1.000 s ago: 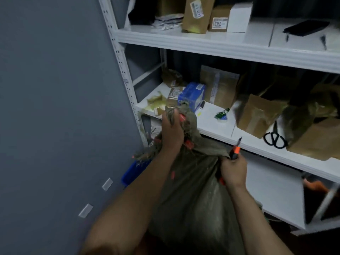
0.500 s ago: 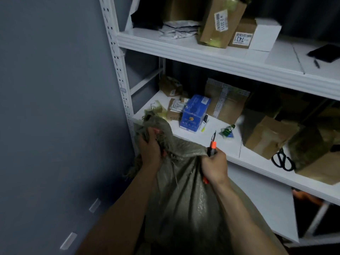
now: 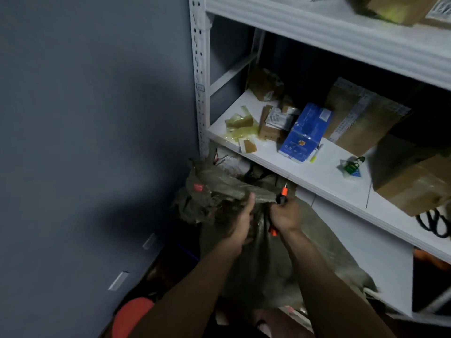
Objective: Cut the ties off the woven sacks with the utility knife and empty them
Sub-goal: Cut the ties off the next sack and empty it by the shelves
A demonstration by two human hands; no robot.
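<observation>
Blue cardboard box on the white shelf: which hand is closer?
Right. The right hand, holding the orange utility knife, is below and slightly left of the blue cardboard box; the left hand grips the olive woven sack farther left and lower.

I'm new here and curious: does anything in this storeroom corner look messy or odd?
Yes. Crumpled yellowish tape scraps lie loose at the left end of the white metal shelf, beside an opened brown cardboard box. Also, the right hand holds the orange-and-black utility knife tip-up against the grey-green woven sack the left hand grips.
</observation>
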